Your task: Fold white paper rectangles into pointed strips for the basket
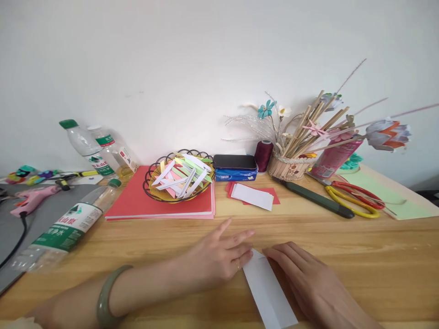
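Paper strip (269,290) seems mid-fold: at its far end, left hand (217,256) splayed, right hand (310,278) half-curled, grips unclear; firm creasing seems needed.

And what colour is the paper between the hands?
The paper is white, as the head view shows.

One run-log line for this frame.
left hand: touching white paper strip, far end | right hand: at same end | beyond: white slips, basket

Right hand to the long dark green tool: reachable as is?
Probably yes. Nothing stands on the tabletop between the right hand and the dark green tool; the left hand is off to the other side.
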`<state>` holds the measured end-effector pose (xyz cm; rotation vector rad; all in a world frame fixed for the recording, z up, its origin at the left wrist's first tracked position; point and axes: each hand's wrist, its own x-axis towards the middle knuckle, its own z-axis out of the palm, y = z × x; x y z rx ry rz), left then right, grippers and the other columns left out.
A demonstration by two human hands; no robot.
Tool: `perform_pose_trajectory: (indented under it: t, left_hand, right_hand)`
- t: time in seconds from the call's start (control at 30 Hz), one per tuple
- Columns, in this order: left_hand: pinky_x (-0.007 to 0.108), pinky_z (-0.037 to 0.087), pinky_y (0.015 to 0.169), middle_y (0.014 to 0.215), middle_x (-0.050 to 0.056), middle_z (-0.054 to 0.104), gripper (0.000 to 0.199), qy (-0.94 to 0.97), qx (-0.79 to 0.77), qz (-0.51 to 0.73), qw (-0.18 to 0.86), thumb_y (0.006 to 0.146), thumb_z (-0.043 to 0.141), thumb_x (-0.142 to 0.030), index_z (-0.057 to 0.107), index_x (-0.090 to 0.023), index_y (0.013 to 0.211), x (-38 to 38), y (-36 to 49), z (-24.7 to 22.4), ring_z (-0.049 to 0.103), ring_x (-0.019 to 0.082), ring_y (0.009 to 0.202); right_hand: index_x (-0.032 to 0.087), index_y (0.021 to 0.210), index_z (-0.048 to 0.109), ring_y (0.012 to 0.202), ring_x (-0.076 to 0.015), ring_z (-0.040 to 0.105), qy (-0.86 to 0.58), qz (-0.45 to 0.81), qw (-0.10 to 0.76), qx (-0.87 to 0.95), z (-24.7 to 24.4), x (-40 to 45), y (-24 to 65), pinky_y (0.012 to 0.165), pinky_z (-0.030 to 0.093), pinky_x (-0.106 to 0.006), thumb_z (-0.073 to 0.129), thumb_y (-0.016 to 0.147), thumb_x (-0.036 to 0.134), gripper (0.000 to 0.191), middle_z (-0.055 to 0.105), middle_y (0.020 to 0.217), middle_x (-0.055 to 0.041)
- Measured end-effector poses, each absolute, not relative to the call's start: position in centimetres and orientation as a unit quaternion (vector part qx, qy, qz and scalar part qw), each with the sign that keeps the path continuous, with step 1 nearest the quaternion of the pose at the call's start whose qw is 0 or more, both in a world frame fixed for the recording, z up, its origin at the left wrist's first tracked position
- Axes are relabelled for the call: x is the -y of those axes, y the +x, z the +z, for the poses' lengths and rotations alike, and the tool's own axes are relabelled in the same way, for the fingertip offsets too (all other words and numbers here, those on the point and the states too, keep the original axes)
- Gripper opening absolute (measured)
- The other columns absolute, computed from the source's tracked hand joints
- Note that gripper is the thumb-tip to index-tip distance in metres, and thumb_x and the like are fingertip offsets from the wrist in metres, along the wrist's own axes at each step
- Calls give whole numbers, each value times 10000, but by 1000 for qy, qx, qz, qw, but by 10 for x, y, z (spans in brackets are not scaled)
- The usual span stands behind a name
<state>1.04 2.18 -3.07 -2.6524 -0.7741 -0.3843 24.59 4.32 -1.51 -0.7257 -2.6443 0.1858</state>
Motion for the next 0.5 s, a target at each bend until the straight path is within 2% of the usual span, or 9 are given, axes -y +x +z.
perform_pose_trajectory:
  t: [0.1,0.2,0.37,0.5]
  left_hand:
    - [535,-71,1116,1183,27,616,271,-937,267,-124,190,967,374,-151,556,-115,1164,-21,11,-30,297,229,1328]
    - [546,2,1117,1180,42,617,266,-933,269,-125,202,961,388,-148,556,-111,1164,-22,11,-31,311,239,1321]
    - [539,108,1107,1215,34,596,274,-935,271,-119,197,966,385,-170,536,-130,1191,-22,11,-32,321,245,1314]
    - [504,200,1091,1215,45,597,287,-938,270,-100,192,978,357,-196,528,-134,1201,-22,10,-28,335,243,1307]
  right_hand:
    - [161,1032,550,748,-198,557,-240,22,193,951,-20,-45,238,661,503,-347,319,907,108,268,595,867,-68]
    - [146,989,561,726,-214,537,-226,-4,179,957,-24,-46,238,637,488,-373,321,904,107,258,589,853,-72]
    - [166,940,565,700,-200,519,-211,24,173,962,-20,-47,247,624,461,-344,357,909,123,215,572,794,-42]
    - [176,916,567,722,-187,530,-234,40,140,961,-16,-50,241,662,460,-325,467,870,110,128,591,845,-34]
